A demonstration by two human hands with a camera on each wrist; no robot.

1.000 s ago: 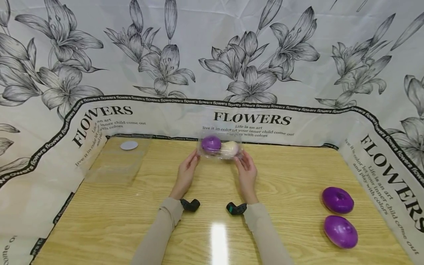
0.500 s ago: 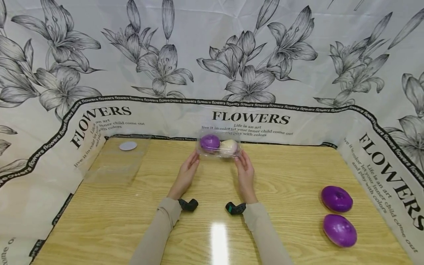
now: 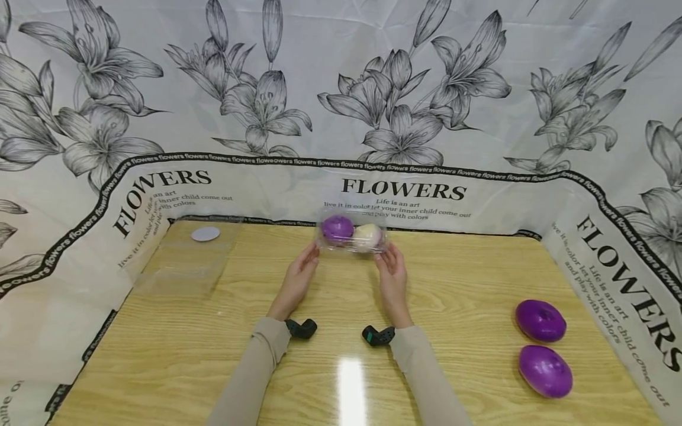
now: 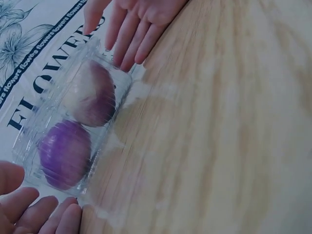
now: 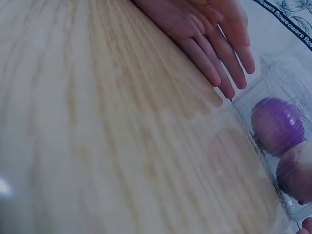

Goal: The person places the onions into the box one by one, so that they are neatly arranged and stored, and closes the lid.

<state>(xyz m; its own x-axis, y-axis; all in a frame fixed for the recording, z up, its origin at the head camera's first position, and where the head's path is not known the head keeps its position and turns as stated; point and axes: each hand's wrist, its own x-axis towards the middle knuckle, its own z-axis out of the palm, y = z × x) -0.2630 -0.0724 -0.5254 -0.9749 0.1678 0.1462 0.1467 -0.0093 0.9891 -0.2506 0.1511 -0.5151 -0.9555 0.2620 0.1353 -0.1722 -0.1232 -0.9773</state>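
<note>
Head view: hands [image 3: 299, 280] [image 3: 393, 280] reach forward, straight-fingered, flanking the clear box [image 3: 345, 248], seemingly gripping nothing.

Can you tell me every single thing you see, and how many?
clear box: 1, see-through, far middle
boxed purple ball: 1, purple, box's left side
boxed pale ball: 1, cream and purple, box's right side
loose balls: 2, purple, table's right side
clear plastic piece: 1, see-through, table's far left
oval: 1, white, at the plastic piece
table: 1, wood-yellow, underneath
flower cloth: white with black, around
wrist gadgets: 2, black, at the wrists
sleeves: 2, beige
left hand: 1, box's left end
right hand: 1, box's right end
</note>
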